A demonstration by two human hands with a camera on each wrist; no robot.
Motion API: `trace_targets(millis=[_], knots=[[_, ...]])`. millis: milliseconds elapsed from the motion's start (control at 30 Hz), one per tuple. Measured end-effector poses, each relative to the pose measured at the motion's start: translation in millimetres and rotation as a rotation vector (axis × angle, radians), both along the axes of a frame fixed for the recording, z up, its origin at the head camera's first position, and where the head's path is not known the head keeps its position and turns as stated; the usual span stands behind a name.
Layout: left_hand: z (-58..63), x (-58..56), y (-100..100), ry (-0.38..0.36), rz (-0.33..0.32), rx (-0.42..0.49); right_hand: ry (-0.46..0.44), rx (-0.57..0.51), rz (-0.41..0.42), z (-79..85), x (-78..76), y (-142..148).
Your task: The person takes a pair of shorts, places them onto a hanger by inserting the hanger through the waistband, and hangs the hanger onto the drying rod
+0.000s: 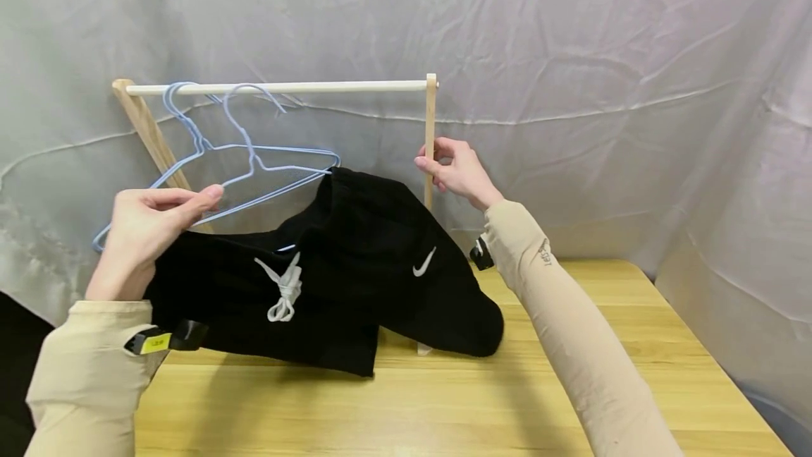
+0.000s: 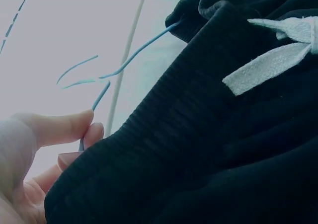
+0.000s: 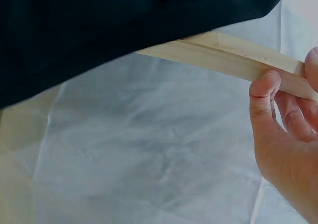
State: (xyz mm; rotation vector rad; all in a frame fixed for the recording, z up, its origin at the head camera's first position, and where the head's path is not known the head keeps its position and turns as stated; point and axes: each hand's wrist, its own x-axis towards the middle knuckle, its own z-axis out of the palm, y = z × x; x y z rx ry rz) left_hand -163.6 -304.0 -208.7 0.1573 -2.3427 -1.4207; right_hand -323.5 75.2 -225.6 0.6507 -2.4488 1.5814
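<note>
My left hand (image 1: 149, 231) pinches one shoulder of a light blue wire hanger (image 1: 250, 154) between thumb and fingers, also seen in the left wrist view. Black shorts (image 1: 355, 252) hang from this hanger, its ends inside the elastic waistband (image 2: 149, 100). A tied white drawstring (image 1: 287, 291) dangles at their front, and a white swoosh marks one leg. The hanger's hook overlaps the rack's white rail (image 1: 330, 86) in the head view. At the right, my right hand (image 1: 459, 171) holds the rack's wooden upright (image 1: 430, 118), thumb in front and fingers curled around it.
More blue hangers (image 1: 187, 122) hang on the rail's left part, behind the held one. A second wooden leg (image 1: 149, 129) slants down at the left. The rack stands on a wood-grain table (image 1: 603, 344), with a grey curtain (image 1: 571, 41) behind it.
</note>
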Motion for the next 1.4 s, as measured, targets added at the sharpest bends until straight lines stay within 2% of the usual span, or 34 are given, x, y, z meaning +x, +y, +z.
trace_targets(millis=[300, 467, 600, 767, 900, 1000, 1067, 1200, 1267, 1400], knots=[[18.0, 11.4, -21, 0.083, 0.170, 0.048, 0.007, 0.017, 0.014, -0.2, -2.4, 0], [23.5, 14.0, -27, 0.113, 0.326, 0.090, 0.011, 0.014, 0.013, -0.6, -3.5, 0], [25.6, 13.1, -27, 0.199, 0.411, 0.143, 0.016, 0.020, 0.008, -1.0, -3.1, -1], [28.9, 10.1, -26, 0.340, 0.440, 0.221, 0.027, 0.035, 0.015, -0.9, -2.7, -2], [31.9, 9.0, -24, 0.410, 0.427, 0.238, 0.027, 0.026, 0.017, -0.1, -2.6, -2], [32.0, 7.3, -20, 0.427, 0.461, 0.219, 0.026, 0.021, 0.017, 0.4, -2.5, -1], [31.6, 5.8, -16, 0.385, 0.514, 0.167, 0.028, 0.022, 0.016, 0.3, -2.8, 0], [30.3, 0.6, -6, 0.246, 0.578, 0.058, 0.031, 0.029, 0.011, -1.1, -3.9, 1], [29.8, -3.1, -2, 0.182, 0.573, 0.020, 0.031, 0.029, 0.009, -2.1, -4.2, 1], [27.4, -13.0, 3, 0.131, 0.540, -0.033, 0.027, 0.020, 0.011, -2.7, -4.0, 0]])
